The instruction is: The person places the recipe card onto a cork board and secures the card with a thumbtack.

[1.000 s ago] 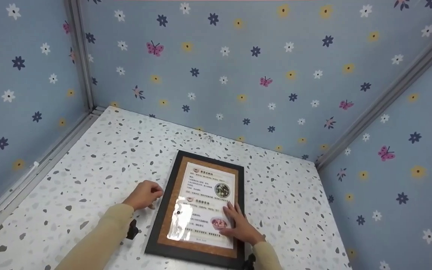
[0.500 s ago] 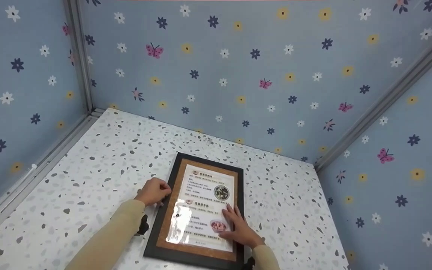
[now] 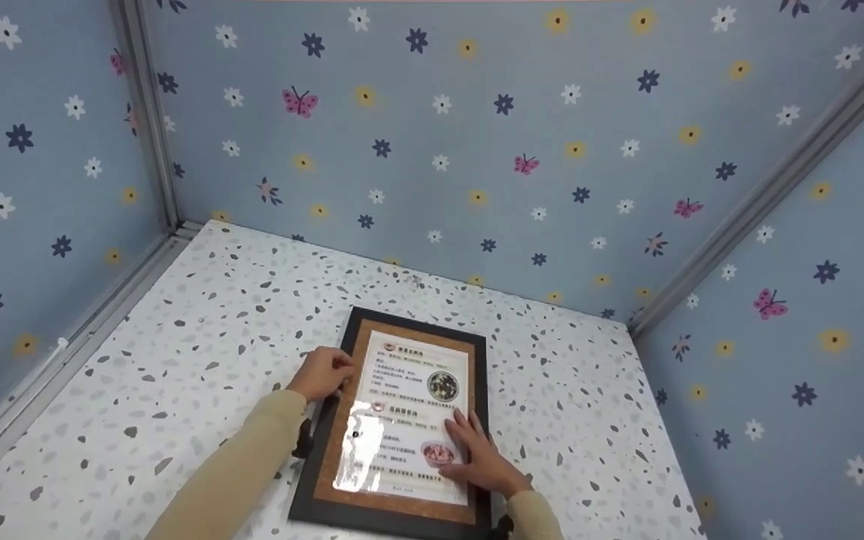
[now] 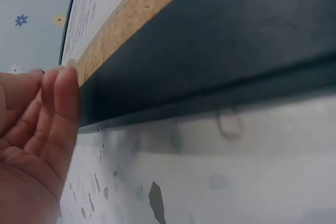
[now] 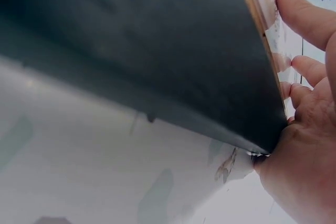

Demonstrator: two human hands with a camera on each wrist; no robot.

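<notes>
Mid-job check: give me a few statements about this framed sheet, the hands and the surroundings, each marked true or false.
1. The black picture frame rests on the speckled tabletop. True.
2. The right hand has its fingers over the printed sheet. True.
3. Both hands are at the frame's right edge. False: the left hand is at its left edge.
4. The sheet carries only text. False: it also has an upper food photo and a lower food photo.
5. A brown cork border surrounds the sheet. True.
6. The back wall is plain. False: the blue back wall has flowers and butterflies.
</notes>
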